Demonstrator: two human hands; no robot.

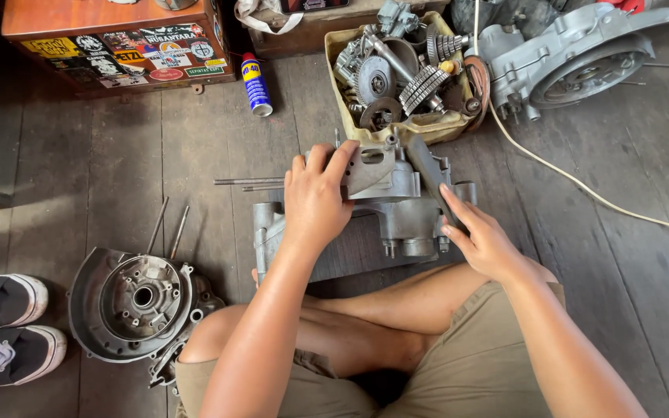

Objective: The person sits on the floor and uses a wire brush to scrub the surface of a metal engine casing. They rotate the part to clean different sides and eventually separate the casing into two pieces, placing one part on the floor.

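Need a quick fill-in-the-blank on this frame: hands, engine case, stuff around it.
1. The left hand rests on top of the grey engine ____.
2. The right hand grips a dark flat ____.
3. The gears sit in a tan ____.
4. The blue spray can lies on the wooden ____.

Missing: case; tool; tray; floor

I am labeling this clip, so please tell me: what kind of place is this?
Probably an informal engine repair workshop, worked on the floor. An engine case lies on wooden floorboards, a tray of gears stands behind it, and a spray can is nearby.
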